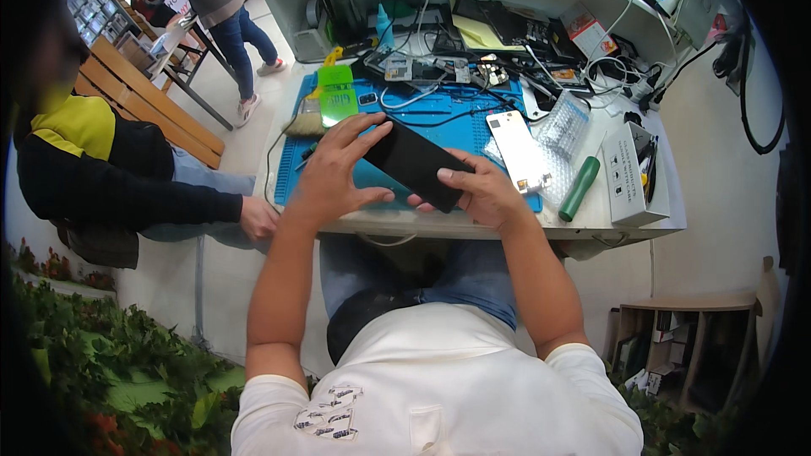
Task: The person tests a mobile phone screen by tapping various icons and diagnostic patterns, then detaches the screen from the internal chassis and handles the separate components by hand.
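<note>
A black smartphone [414, 162] with a dark, blank screen is held tilted above the front of the blue repair mat [287, 171]. My right hand [488, 192] grips its lower right end, the thumb lying on the screen and fingers underneath. At the phone's upper left end is my left hand [334, 171]; its fingers are spread, with the fingertips at the phone's edge and the thumb apart. Just right of the phone lies a white phone screen panel [518, 150], beside bubble wrap [564, 128] and a green-handled screwdriver [580, 188].
A brush [306, 124] and a bright green box [338, 95] sit at the mat's left. Cables and phone parts [422, 67] crowd the back. An open white box [635, 176] holds tools at the right. Someone in a black-and-yellow top [101, 160] sits close on the left.
</note>
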The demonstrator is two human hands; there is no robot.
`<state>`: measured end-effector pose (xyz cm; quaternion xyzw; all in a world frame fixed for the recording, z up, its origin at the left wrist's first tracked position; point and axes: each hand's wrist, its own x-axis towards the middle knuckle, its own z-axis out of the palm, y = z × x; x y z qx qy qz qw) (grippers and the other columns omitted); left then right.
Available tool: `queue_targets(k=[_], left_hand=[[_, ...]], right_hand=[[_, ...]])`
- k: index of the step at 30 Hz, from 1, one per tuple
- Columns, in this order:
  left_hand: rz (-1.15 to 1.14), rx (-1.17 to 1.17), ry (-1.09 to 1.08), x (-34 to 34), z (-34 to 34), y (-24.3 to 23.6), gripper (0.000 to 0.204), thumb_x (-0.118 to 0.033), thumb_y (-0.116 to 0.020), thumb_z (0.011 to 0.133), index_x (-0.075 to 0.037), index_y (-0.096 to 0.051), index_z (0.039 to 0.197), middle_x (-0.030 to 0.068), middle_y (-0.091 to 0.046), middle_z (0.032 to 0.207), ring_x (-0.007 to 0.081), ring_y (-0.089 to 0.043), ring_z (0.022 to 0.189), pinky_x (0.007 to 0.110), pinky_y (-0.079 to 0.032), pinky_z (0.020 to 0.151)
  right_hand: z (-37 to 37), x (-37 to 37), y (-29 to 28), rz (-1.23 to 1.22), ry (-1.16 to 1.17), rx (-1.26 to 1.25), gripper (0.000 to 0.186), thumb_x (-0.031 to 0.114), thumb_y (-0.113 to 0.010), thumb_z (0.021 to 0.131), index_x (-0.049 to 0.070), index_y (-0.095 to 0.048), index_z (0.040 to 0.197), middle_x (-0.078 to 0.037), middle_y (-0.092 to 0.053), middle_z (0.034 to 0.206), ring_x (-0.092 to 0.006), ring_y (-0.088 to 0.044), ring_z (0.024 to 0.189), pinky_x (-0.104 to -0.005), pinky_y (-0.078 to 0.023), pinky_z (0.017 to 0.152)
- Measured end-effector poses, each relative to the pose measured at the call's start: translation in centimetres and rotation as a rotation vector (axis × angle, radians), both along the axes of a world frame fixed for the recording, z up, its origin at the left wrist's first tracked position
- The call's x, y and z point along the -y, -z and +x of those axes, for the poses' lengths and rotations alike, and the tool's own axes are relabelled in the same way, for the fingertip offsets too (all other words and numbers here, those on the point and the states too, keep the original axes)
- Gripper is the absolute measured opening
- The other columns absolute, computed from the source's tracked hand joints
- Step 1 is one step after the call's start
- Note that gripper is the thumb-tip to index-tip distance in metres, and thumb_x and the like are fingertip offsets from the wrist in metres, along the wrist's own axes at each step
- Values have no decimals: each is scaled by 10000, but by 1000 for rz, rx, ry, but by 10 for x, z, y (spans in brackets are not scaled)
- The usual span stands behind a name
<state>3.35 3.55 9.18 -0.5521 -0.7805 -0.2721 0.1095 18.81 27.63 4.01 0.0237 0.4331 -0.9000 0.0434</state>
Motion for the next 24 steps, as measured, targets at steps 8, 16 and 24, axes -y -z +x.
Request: queue_targets(k=[8,16,24], left_hand=[[-174,238,110,-8,-15,-18,929,-314,-1072,558,-125,-748,1407,109,-652,1340,325,-655,1271,436,-556,1090],[-140,348,24,-20,-23,13,805,-390,-1046,565,-103,-788,1271,94,-687,1270,321,-673,1237,457,-565,1048],[-186,372,71,-26,-34,36,860,-432,-1069,541,-73,-787,1271,82,-676,1170,305,-649,1189,413,-544,1031]], right_hand=[[2,-20,-11,-16,-162,81,522,325,-584,1162,-115,-587,1444,-249,-752,1255,-385,-822,996,-430,-711,796],[3,-37,-19,1285,352,-47,581,447,-804,1013,6,-713,1380,-190,-769,1266,-333,-749,1127,-430,-593,971],[6,-32,-17,1720,187,-234,827,386,-1012,717,28,-712,1399,-166,-723,1373,-358,-618,1333,-452,-515,1138]])
